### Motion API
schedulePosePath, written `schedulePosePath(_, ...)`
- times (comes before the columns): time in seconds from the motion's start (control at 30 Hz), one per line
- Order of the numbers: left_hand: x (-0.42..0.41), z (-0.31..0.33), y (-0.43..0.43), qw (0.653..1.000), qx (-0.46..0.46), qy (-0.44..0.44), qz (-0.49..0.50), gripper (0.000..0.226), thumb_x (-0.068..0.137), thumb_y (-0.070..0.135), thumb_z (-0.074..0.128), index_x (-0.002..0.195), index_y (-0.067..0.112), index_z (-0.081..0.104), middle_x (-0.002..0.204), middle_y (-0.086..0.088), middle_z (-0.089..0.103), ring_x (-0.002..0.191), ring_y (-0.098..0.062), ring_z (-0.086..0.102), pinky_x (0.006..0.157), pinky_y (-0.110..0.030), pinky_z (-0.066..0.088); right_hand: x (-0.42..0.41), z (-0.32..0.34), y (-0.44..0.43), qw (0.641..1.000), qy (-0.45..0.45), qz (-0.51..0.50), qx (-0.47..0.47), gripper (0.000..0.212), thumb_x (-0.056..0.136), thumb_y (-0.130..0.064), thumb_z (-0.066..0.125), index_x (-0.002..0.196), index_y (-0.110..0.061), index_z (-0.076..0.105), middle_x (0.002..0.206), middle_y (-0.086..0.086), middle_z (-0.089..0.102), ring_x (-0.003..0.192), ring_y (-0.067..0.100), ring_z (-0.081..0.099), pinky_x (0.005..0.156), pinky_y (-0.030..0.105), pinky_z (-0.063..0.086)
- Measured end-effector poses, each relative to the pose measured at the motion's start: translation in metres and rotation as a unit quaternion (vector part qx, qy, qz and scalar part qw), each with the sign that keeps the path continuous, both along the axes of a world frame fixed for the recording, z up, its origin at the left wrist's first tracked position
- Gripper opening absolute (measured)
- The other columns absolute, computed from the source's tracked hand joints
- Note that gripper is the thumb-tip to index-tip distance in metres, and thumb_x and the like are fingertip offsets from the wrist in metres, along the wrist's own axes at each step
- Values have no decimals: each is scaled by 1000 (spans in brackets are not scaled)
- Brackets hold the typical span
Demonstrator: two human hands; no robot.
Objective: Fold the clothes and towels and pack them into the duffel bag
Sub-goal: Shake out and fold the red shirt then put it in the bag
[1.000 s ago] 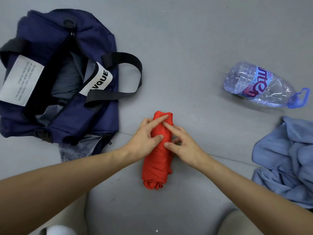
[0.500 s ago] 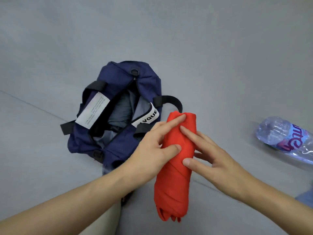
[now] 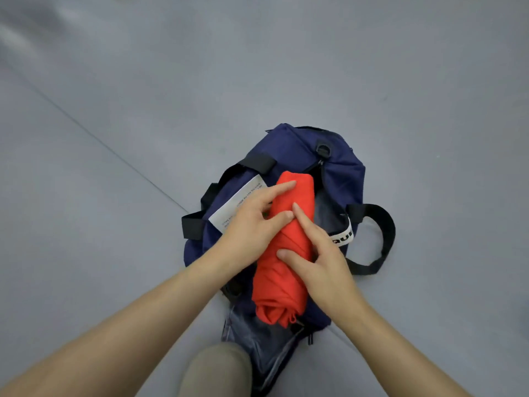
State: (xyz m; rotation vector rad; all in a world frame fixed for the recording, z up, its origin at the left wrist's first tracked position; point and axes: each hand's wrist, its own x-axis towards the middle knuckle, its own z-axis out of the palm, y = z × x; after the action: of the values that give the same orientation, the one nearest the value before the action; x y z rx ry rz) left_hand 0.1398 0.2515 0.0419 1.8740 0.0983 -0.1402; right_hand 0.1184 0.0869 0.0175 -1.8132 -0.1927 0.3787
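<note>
The red roll [image 3: 279, 282], a piece of red cloth rolled into a long bundle, is over the open top of the duffel bag [image 3: 339, 173]. It lies along the length of the bag. Its far end is over the open mouth and its near end, with loose folds, hangs over the bag's near end. I cannot tell if the roll already rests on the bag or is just above it.

The left grip [image 3: 249, 224], a bare hand, holds the roll from the bag's left side. The index finger lies straight along the far part of the roll, the thumb presses on top, and the other fingers are hidden. The right grip [image 3: 323, 262], also a bare hand, holds the roll from the bag's right side, with the index finger on top, the thumb pressing the middle and the other fingers bent around the side.

The bag is dark blue. A white label [image 3: 243, 200] lies on its left edge, partly under the left grip. A white strap tag [image 3: 343, 237] with black letters is on its right edge, and a black handle [image 3: 385, 239] loops out to the right of the bag. At the bag's near end a grey lining [image 3: 257, 336] shows. Just in front of the bag is a knee [image 3: 217, 368] in beige cloth. The bag stands on a grey floor [image 3: 114, 81], and a thin seam [image 3: 100, 138] runs across the floor to the left of the bag.
</note>
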Motion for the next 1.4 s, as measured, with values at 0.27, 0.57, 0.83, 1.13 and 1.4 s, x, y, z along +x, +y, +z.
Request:
schedulePosePath(0.27,19,-39,71,847,520,-94,-58,46,88,27,69,131,41,62,163,-13,24,135,-42,39,101,-55,44,18,-32,3,993,47,-110,-6,63,89,-27,73,135,-60,48,145,-13,49,133,4,48,115,40,39)
schedulePosePath(0.57,19,-31,86,865,493,-96,-24,51,99,15,53,145,36,48,129,-7,54,87,-40,62,62,-41,49,22,-40,12,987,108,-48,-106,75,88,-16,58,148,-53,34,164,-2,23,149,6,18,115,23,16)
schedulePosePath(0.83,24,-24,83,902,421,-98,20,46,101,13,53,145,28,52,135,-4,52,103,-33,61,73,-31,35,31,-26,29,996,46,-71,-30,73,91,-8,55,135,-65,43,163,-6,22,147,5,28,118,42,33)
schedulePosePath(1.13,24,-23,72,917,375,-134,26,44,100,10,53,142,23,54,132,0,50,86,-26,59,71,-29,40,83,-46,54,974,-23,-20,-223,58,104,-23,45,154,-46,25,167,9,9,149,25,22,114,29,26)
schedulePosePath(1.4,24,-24,68,930,335,-142,48,44,99,7,56,140,23,58,129,0,53,84,-22,57,72,-35,48,62,-43,43,950,-46,56,-304,96,84,-76,52,154,-49,-7,162,-10,-27,150,28,15,116,46,31)
